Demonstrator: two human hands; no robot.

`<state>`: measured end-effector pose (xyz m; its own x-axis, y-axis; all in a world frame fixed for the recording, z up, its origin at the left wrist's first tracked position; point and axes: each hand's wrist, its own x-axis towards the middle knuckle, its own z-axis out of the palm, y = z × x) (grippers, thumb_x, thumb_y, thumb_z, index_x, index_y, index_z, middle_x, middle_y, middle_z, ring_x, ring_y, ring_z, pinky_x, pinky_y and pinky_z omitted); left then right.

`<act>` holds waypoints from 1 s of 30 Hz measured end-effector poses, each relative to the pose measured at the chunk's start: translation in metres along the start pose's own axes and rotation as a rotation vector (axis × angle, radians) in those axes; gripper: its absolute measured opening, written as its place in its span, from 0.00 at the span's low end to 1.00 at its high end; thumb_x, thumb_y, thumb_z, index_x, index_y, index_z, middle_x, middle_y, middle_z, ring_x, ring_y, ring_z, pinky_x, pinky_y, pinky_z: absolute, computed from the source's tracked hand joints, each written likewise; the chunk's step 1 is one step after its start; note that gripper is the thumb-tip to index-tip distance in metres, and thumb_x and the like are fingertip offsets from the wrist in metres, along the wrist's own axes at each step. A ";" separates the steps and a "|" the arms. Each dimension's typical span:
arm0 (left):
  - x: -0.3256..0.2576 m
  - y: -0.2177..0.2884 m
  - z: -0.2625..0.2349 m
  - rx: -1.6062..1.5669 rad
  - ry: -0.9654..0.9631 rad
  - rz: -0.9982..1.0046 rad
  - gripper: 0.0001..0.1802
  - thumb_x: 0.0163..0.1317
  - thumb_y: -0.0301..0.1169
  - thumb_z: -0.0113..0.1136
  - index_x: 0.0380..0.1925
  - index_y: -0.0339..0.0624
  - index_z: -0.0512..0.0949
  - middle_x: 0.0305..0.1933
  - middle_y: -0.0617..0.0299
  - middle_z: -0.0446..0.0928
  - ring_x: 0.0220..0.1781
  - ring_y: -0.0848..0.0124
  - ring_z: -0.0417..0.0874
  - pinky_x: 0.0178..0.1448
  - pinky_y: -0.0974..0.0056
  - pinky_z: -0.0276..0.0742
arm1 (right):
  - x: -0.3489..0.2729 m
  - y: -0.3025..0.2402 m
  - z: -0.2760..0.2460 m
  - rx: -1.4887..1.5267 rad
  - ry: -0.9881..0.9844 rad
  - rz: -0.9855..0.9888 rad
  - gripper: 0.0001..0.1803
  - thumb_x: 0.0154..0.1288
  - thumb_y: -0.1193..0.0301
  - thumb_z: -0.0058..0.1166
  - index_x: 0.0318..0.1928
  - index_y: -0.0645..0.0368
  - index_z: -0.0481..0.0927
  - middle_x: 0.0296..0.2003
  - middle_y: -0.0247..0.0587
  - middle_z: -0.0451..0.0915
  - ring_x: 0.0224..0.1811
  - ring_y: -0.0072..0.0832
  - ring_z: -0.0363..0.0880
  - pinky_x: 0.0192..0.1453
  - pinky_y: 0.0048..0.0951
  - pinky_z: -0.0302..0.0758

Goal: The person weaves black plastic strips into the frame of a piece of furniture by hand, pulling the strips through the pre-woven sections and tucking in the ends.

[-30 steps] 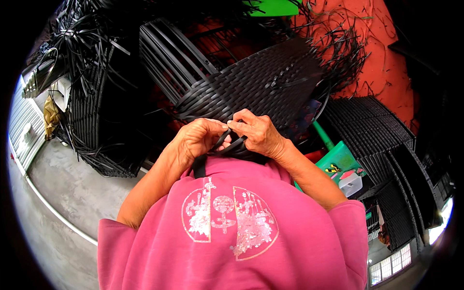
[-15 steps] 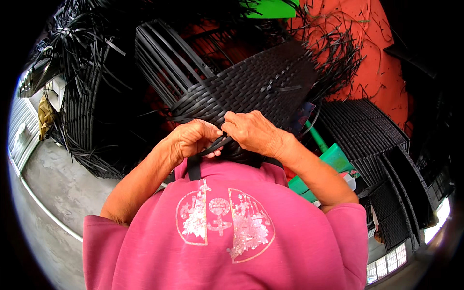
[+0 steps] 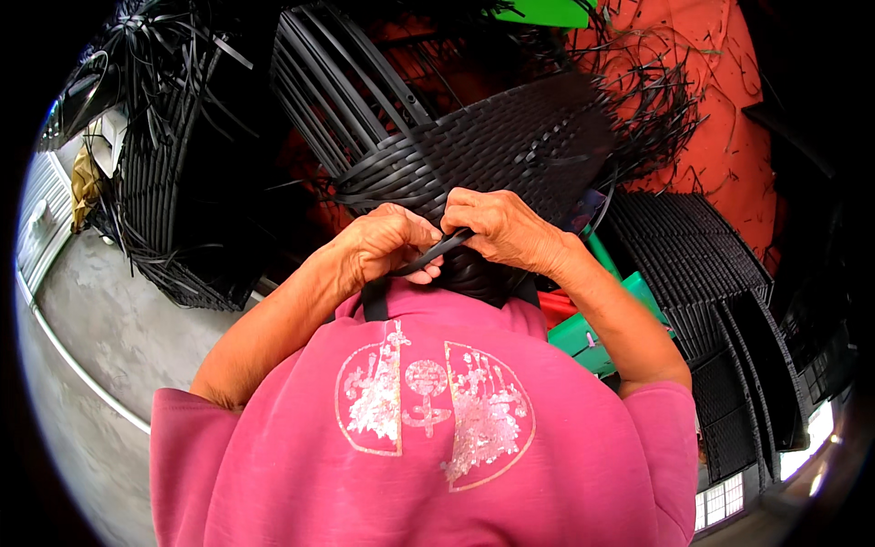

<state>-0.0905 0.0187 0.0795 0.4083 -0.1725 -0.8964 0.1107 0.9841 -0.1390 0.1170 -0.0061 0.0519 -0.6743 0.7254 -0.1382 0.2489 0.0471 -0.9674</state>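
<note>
1. The black strip [image 3: 441, 252] lies between the two hands, just above the collar of the pink shirt [image 3: 410, 501] and at the near edge of the black woven piece [image 3: 510, 146]
2. The left hand [image 3: 392, 244] is nearly closed, its thumb and fingers gathered on the strip, with some fingertips showing below it
3. The right hand [image 3: 499, 230] is curled narrow, pinching the strip's upper right end; the exact grip is hidden behind its own fingers
4. The woven piece runs up and right from the hands; at its left, long bare bars [image 3: 346, 82] stand out in a row
5. A green plastic container [image 3: 570, 337] sits beyond the right forearm, which crosses over it; a small pale thing shows against it, and what else it holds cannot be made out
6. A red thing [image 3: 554, 308] lies just beside that container, partly covered by the shirt and forearm
7. A bright green object [image 3: 551, 11] is cut off by the top edge, so its kind is unclear
8. Loose black strips [image 3: 656, 118] tangle over the red floor covering [image 3: 729, 118]; deep shadow swallows much of the dark material at upper left
</note>
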 end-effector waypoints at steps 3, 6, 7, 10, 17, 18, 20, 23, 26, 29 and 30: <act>-0.003 0.002 0.008 0.049 0.036 0.048 0.05 0.51 0.20 0.53 0.25 0.28 0.78 0.25 0.49 0.79 0.25 0.62 0.84 0.27 0.62 0.85 | 0.003 -0.004 -0.007 -0.019 -0.081 0.049 0.11 0.48 0.79 0.58 0.34 0.56 0.75 0.34 0.39 0.73 0.33 0.47 0.76 0.33 0.43 0.72; -0.007 -0.001 0.017 0.150 0.120 0.111 0.05 0.52 0.21 0.54 0.24 0.29 0.78 0.24 0.51 0.78 0.23 0.65 0.83 0.26 0.65 0.83 | 0.003 -0.005 -0.008 -0.038 -0.121 0.069 0.12 0.48 0.80 0.57 0.35 0.56 0.75 0.37 0.39 0.73 0.36 0.46 0.77 0.34 0.42 0.73; -0.007 -0.004 0.019 0.210 0.151 0.167 0.05 0.52 0.21 0.55 0.23 0.30 0.78 0.23 0.52 0.78 0.23 0.67 0.82 0.26 0.66 0.81 | 0.002 -0.006 -0.008 -0.041 -0.127 0.074 0.13 0.47 0.80 0.57 0.36 0.56 0.75 0.37 0.39 0.73 0.36 0.45 0.77 0.35 0.42 0.73; -0.003 -0.018 0.020 0.427 0.277 0.363 0.06 0.54 0.24 0.56 0.22 0.30 0.78 0.20 0.57 0.78 0.22 0.73 0.78 0.25 0.69 0.75 | -0.004 -0.012 0.000 -0.113 0.019 0.014 0.14 0.46 0.80 0.57 0.36 0.56 0.75 0.37 0.40 0.74 0.37 0.44 0.78 0.35 0.41 0.74; 0.004 -0.033 0.019 0.705 0.490 0.688 0.08 0.52 0.27 0.63 0.25 0.30 0.79 0.19 0.53 0.78 0.20 0.70 0.77 0.28 0.65 0.72 | -0.020 -0.023 0.029 -0.181 0.337 0.070 0.16 0.42 0.83 0.58 0.37 0.58 0.77 0.37 0.39 0.77 0.36 0.37 0.80 0.35 0.34 0.79; 0.005 -0.034 0.020 0.759 0.516 0.737 0.08 0.53 0.27 0.62 0.25 0.30 0.79 0.19 0.54 0.78 0.21 0.73 0.77 0.28 0.66 0.71 | -0.022 -0.023 0.033 -0.186 0.380 0.075 0.16 0.43 0.83 0.58 0.36 0.58 0.77 0.38 0.39 0.77 0.37 0.37 0.80 0.35 0.34 0.78; 0.005 -0.039 0.020 0.865 0.580 0.831 0.07 0.55 0.26 0.60 0.25 0.31 0.79 0.20 0.56 0.78 0.22 0.77 0.76 0.29 0.70 0.71 | -0.023 -0.023 0.041 -0.199 0.397 0.093 0.18 0.41 0.82 0.57 0.38 0.58 0.76 0.39 0.39 0.76 0.37 0.37 0.78 0.34 0.34 0.78; 0.014 -0.044 0.019 0.901 0.694 1.019 0.06 0.51 0.24 0.62 0.21 0.33 0.75 0.17 0.53 0.74 0.18 0.71 0.76 0.24 0.68 0.69 | -0.022 -0.023 0.051 -0.236 0.425 0.110 0.21 0.38 0.81 0.55 0.40 0.56 0.75 0.42 0.36 0.74 0.39 0.36 0.76 0.33 0.33 0.78; 0.023 -0.043 0.015 0.940 0.756 1.279 0.10 0.48 0.22 0.64 0.18 0.37 0.71 0.16 0.56 0.72 0.15 0.66 0.74 0.20 0.66 0.67 | -0.021 -0.018 0.056 -0.221 0.480 0.093 0.21 0.38 0.81 0.55 0.40 0.56 0.75 0.42 0.36 0.74 0.38 0.36 0.75 0.33 0.32 0.78; 0.027 -0.041 0.008 1.038 0.825 1.412 0.12 0.47 0.21 0.65 0.17 0.39 0.69 0.16 0.56 0.71 0.16 0.61 0.75 0.20 0.62 0.69 | -0.028 -0.012 0.061 -0.209 0.467 0.099 0.19 0.38 0.79 0.58 0.37 0.56 0.75 0.41 0.36 0.74 0.38 0.35 0.75 0.33 0.32 0.77; 0.026 -0.037 0.008 1.008 0.881 1.354 0.13 0.48 0.21 0.66 0.17 0.39 0.69 0.16 0.57 0.71 0.16 0.62 0.74 0.20 0.64 0.69 | -0.031 -0.010 0.062 -0.196 0.467 0.097 0.19 0.38 0.79 0.58 0.37 0.56 0.75 0.41 0.36 0.74 0.38 0.35 0.75 0.33 0.32 0.77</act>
<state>-0.0764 -0.0227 0.0646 0.1854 0.9708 -0.1520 0.7026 -0.0228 0.7112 0.0920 -0.0718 0.0523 -0.2703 0.9601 -0.0722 0.4508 0.0600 -0.8906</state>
